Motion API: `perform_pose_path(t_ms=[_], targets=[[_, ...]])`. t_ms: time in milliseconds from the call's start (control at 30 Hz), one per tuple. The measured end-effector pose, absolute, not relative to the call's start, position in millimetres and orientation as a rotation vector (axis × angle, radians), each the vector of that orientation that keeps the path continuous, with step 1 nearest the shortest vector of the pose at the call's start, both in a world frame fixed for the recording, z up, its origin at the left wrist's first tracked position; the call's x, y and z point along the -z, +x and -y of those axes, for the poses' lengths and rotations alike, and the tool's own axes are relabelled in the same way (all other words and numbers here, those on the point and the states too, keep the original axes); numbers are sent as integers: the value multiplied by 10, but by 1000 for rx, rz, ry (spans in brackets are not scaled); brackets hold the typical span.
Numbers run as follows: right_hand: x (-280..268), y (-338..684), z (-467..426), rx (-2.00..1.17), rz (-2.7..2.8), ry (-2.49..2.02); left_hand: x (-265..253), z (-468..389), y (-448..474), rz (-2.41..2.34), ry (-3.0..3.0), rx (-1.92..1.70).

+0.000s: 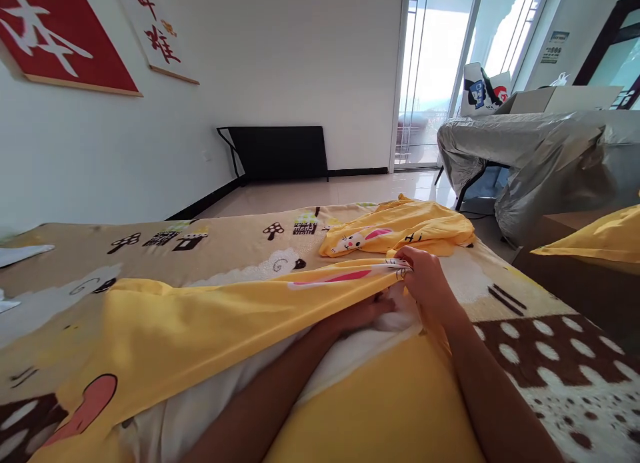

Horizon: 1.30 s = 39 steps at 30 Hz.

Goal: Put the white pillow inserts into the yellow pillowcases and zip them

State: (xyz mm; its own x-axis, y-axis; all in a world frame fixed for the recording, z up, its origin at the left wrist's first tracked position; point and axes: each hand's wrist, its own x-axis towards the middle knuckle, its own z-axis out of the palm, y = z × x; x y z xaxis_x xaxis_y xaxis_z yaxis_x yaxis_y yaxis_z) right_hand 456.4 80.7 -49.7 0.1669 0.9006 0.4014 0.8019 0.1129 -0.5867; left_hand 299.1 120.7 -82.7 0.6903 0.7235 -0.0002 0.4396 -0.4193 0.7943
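Observation:
A yellow pillowcase [220, 316] with a rabbit print and a pink patch stretches across the bed in front of me, its mouth gaping toward me. Inside the opening shows a white pillow [325, 376], partly covered by the yellow cloth. My right hand [425, 280] is closed on the bunched edge of the pillowcase at its right end. Just left of it, my left hand [373, 310] reaches under the raised cloth and grips the white pillow's corner; its fingertips are partly hidden. Beyond my hands lies another crumpled yellow rabbit-print cloth [400, 226].
Under everything is a beige patterned blanket [235, 250] on the bed. A folded black panel [280, 153] leans on the far wall. At right stand a plastic-covered table [540, 133] with a box [560, 100], and a yellow cloth [600, 236] on a brown surface.

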Motion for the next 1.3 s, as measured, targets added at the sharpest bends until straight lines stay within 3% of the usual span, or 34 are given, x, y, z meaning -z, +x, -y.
perform_pose_path(t_ms=[400, 667, 1100, 1300], targets=[[475, 4548, -836, -266, 1602, -1501, 847, -1097, 3053, -491, 2474, -574], [469, 4554, -818, -271, 1595, -1447, 961, -955, 3057, -705, 2053, -956], [526, 4572, -875, -333, 1592, -1377, 747, -1089, 3097, -450, 2538, -214], [553, 4608, -902, -459, 1619, -1243, 852, -1041, 3221, -812, 2519, -343]])
